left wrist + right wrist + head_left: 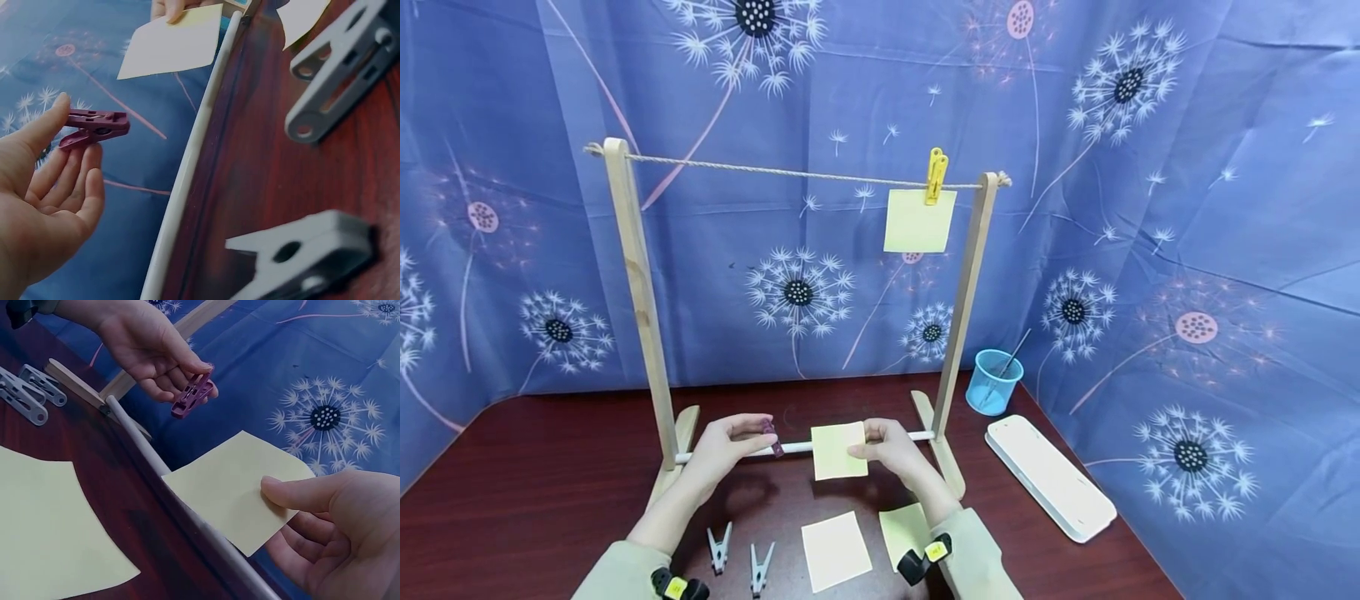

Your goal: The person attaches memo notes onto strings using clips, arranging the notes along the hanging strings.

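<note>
In the grip of our left hand (727,448) we pinch a purple clothespin (100,125) by its handles, thumb on one and fingers on the other, its nose jutting past the fingertips. Our right hand (889,448) holds a yellow note (837,454) between thumb and fingers at its right edge, the sheet reaching toward the clothespin yet apart from it. On the desk (520,475), nearer us, lie two grey clothespins (718,551) and two more notes (837,552).
</note>
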`<move>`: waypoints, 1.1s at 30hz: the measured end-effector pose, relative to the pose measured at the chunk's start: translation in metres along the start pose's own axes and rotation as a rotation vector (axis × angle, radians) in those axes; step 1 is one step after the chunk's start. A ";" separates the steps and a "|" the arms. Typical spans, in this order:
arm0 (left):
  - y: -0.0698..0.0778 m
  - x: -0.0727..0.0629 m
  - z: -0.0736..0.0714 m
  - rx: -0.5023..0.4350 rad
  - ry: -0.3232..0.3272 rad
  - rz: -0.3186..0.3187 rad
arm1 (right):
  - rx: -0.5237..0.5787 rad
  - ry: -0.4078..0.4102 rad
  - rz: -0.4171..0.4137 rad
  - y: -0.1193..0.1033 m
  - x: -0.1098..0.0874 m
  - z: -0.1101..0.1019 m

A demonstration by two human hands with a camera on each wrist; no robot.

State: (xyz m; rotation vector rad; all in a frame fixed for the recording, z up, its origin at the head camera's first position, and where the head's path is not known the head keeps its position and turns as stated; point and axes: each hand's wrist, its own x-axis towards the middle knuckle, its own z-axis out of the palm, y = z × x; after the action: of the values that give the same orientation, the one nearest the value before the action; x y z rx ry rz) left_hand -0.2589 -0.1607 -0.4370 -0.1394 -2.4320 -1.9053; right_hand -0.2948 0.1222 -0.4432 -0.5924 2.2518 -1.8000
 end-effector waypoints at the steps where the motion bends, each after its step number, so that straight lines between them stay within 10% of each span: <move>1: 0.002 0.000 0.000 0.009 0.008 0.014 | 0.000 0.005 -0.004 -0.002 0.001 0.000; 33: 0.103 0.030 -0.015 0.262 -0.140 0.294 | -0.250 0.162 -0.112 -0.081 0.022 -0.017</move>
State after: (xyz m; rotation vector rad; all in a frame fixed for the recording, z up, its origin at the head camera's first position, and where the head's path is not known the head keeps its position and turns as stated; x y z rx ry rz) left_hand -0.2787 -0.1500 -0.3312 -0.5986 -2.5477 -1.4890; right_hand -0.3068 0.1137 -0.3589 -0.6482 2.6273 -1.6816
